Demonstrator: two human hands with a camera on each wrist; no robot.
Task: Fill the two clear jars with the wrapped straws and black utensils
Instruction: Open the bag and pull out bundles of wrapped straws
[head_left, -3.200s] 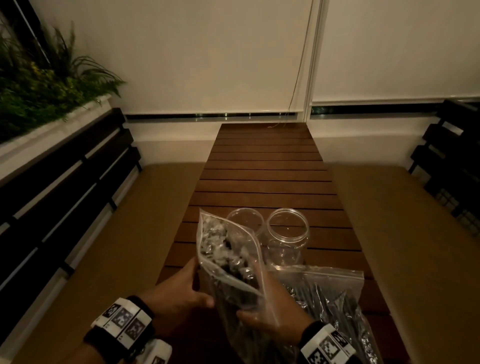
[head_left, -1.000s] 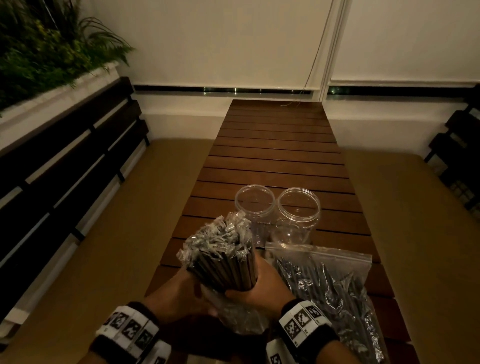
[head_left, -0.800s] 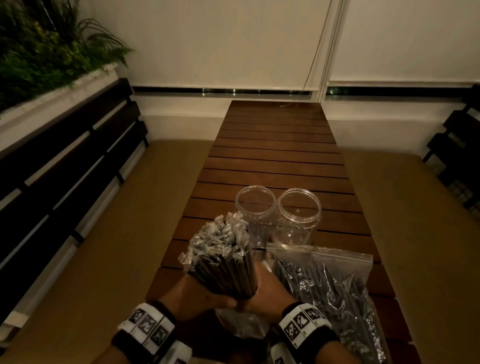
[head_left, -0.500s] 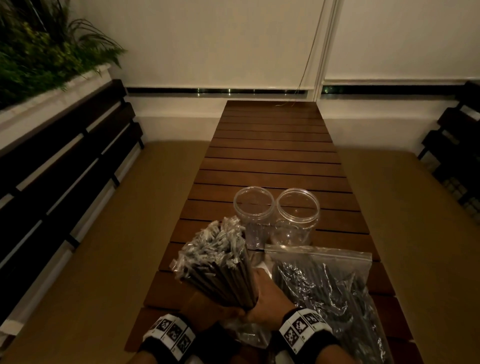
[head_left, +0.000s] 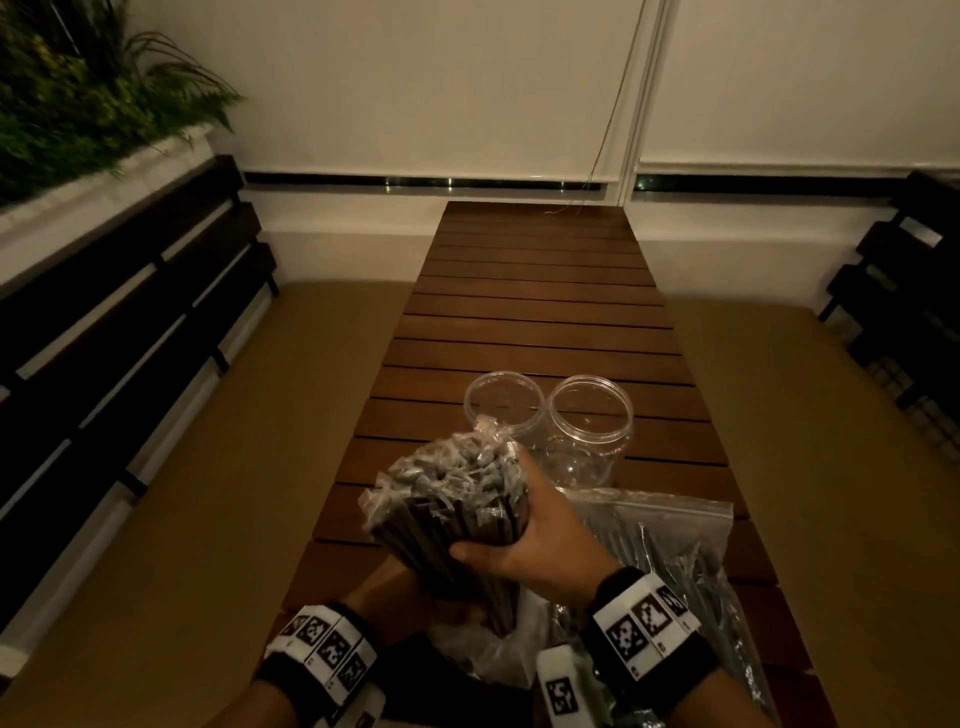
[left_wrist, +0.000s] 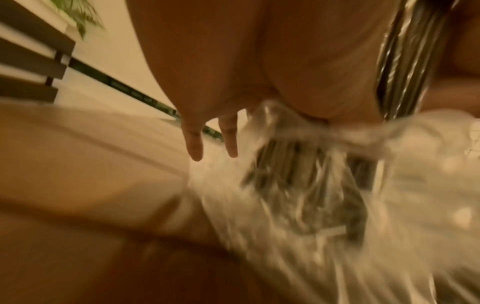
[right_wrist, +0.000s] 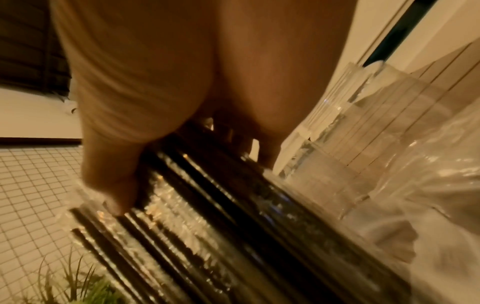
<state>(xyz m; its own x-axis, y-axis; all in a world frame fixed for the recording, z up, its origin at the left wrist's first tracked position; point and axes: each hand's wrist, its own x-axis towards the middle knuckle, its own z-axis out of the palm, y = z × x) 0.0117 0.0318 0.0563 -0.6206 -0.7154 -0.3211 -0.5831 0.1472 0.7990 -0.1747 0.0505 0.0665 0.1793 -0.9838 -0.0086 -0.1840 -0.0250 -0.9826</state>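
Greenery (head_left: 78, 98) in a white planter occupies the far left, above a dark slatted bench back (head_left: 119, 322). Left hand (head_left: 410, 597) sits low under the straw bundle, largely hidden in the head view; the left wrist view shows two fingers (left_wrist: 193, 144) extended straight beside crumpled clear plastic, but is too blurred to establish whether that hand grips anything, so its state cannot be determined. Emptied clear bag (head_left: 498, 649) lies on the table (head_left: 540, 291) beneath the bundle. Wrapped straws (head_left: 457, 509), dark with crinkled clear wrapper ends, are held as one thick bundle, tilted and raised above the table just short of the jars. Right hand (head_left: 530, 540) is clamped round this bundle, thumb across the front. Left clear jar (head_left: 501, 402) and right clear jar (head_left: 592, 431) stand upright, touching side by side, both open and both holding nothing. Zip bag of black utensils (head_left: 675, 566) lies on the table at the right, apparently unopened. Assessment: task is at an early stage; straws are out of their bag but not yet in a jar, and utensils remain wholly to be done.
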